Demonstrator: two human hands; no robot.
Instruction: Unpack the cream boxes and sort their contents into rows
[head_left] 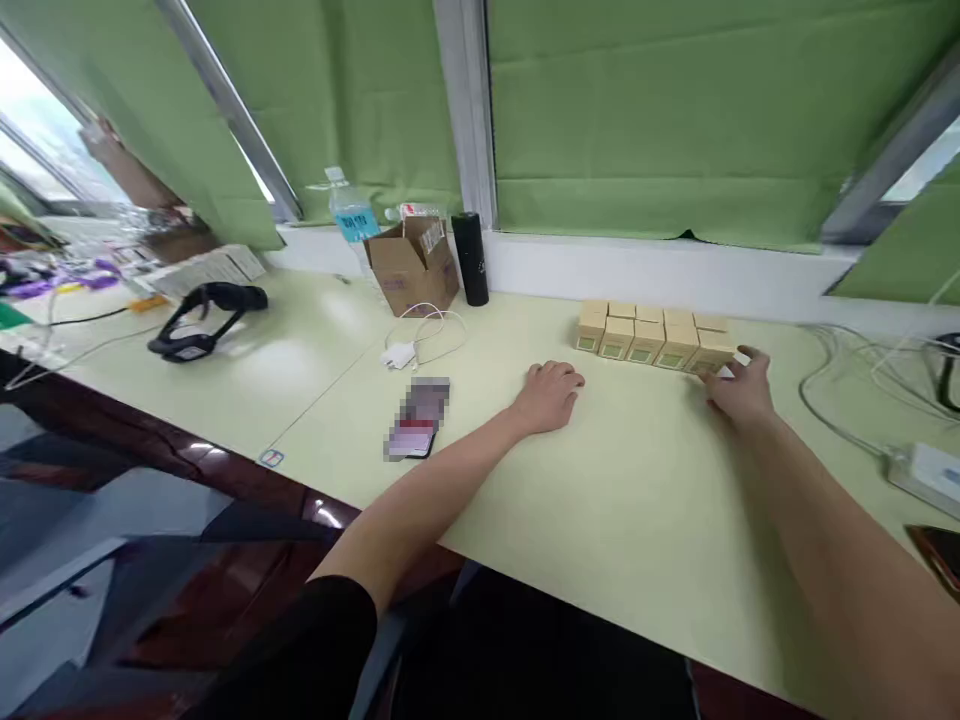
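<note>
Several small tan cardboard boxes [628, 335] with pale green labels stand pushed together in rows toward the back right of the table. At the right end of the front row, my right hand [742, 390] closes its thumb and fingers around the end box [711, 352], which touches its neighbours. A small white patch shows between those fingers, too small to make out. My left hand [551, 397] lies palm down on the tabletop, left of the boxes and apart from them, fingers loosely bent with nothing in them.
Left of my left arm lies a phone [420, 418], with a white charger and cable [400, 355] behind it. An open carton [414, 272], black bottle [470, 260] and water bottle [351, 212] line the back. A black headset [206, 320] sits left; a power strip [926, 475] sits right.
</note>
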